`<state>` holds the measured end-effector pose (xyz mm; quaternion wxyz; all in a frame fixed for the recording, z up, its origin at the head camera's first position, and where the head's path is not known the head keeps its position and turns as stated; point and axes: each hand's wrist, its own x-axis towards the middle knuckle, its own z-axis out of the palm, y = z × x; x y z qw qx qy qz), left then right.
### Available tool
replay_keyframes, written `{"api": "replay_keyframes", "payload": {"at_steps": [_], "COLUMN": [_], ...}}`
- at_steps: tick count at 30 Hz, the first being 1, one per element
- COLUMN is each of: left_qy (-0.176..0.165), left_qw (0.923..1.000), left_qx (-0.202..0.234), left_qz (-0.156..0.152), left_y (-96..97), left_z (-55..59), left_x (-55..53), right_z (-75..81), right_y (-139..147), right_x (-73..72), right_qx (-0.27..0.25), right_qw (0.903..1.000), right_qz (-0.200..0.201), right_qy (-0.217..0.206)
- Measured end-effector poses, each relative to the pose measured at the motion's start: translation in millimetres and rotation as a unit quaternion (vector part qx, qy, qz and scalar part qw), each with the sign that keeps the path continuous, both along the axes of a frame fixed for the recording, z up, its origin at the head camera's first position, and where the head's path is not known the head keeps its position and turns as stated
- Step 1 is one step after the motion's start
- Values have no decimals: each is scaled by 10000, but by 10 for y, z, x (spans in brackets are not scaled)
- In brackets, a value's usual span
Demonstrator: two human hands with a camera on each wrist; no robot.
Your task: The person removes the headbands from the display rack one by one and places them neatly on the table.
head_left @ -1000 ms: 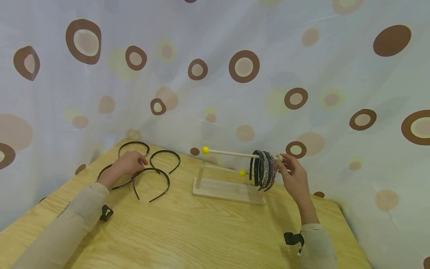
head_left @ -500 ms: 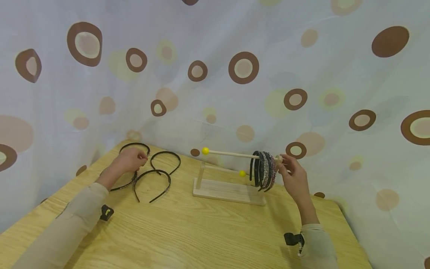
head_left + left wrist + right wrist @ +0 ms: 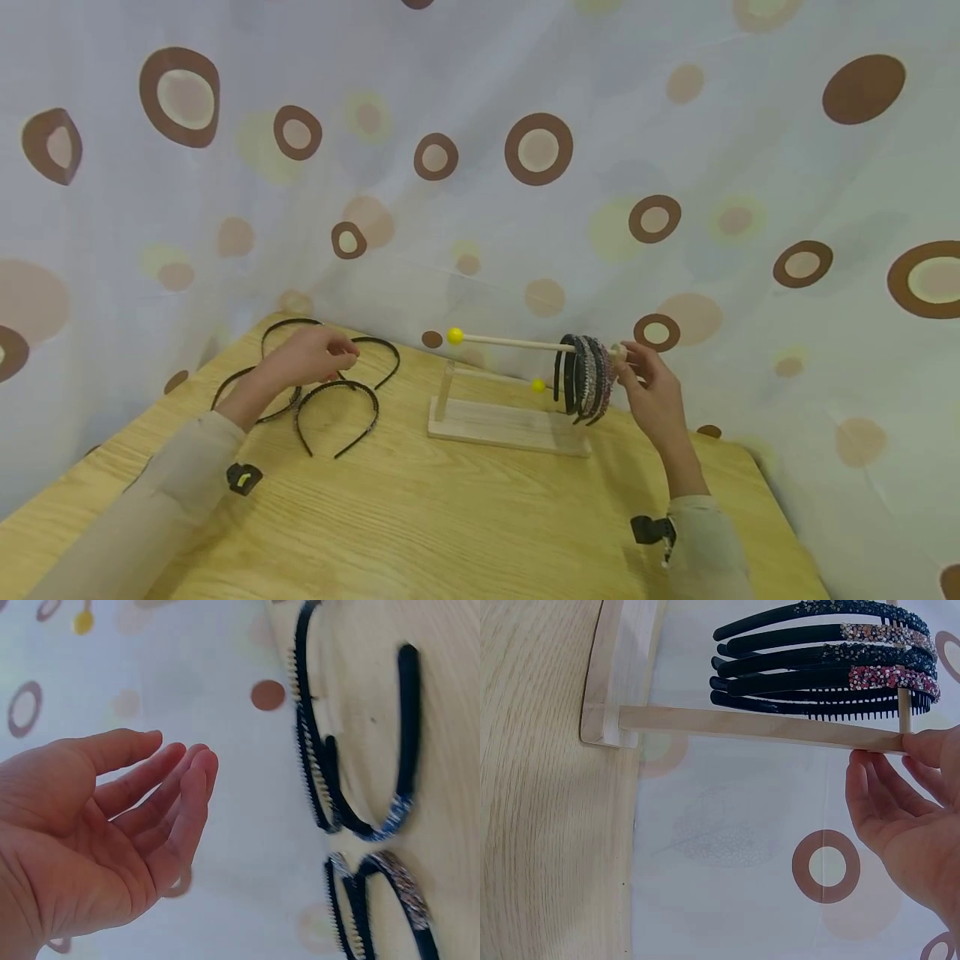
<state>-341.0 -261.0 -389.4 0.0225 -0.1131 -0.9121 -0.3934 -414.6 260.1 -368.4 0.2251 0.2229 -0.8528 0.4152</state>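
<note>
My left hand (image 3: pixel 309 360) hovers over several black headbands on the table, its fingers loosely bent and holding nothing. In the left wrist view that hand (image 3: pixel 127 832) is apart from the glittery headbands (image 3: pixel 397 814) beside it. The front headband (image 3: pixel 336 384) lies just below the hand in the head view; the one at the right (image 3: pixel 390 350) is partly hidden by the fingers. My right hand (image 3: pixel 656 396) pinches the end of a wooden display stand (image 3: pixel 510 427). Close up, its thumb and fingers grip the upright's tip (image 3: pixel 885 741). Several sequined headbands (image 3: pixel 592 379) hang bunched on the upper rod, beside that hand.
The upper rod (image 3: pixel 517 342) ends in a yellow ball (image 3: pixel 455 336) on its left; a lower rod has another yellow ball (image 3: pixel 537 386). A spotted curtain (image 3: pixel 480 208) rises behind the wooden table (image 3: pixel 450 525). Dark straps (image 3: pixel 652 530) sit near both cuffs.
My left hand has shifted right, from over the left headbands towards the right-hand one, its fingers opening out. The right hand keeps its grip on the stand; the headbands look unmoved.
</note>
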Motion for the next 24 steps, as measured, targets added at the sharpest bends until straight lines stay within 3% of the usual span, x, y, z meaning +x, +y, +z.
{"api": "replay_keyframes", "payload": {"at_steps": [10, 14, 20, 24], "left_qy": [565, 687, 540, 513], "left_qw": [9968, 9946, 9935, 9916], "left_qx": [-18, 67, 241, 365], "left_qz": [-572, -780, -972, -1128], "left_y": [485, 749, 1089, 1283], "left_z": [191, 156, 26, -2], "left_x": [171, 186, 208, 183], "right_z": [-14, -18, -29, -38], "right_y": [3, -19, -169, -245], "right_x": [-36, -28, -22, -28], "right_qx": [-126, -130, -159, -215], "right_qw": [9999, 9999, 9998, 9996], "right_qz": [31, 44, 120, 161], "right_qy": [29, 87, 34, -49]}}
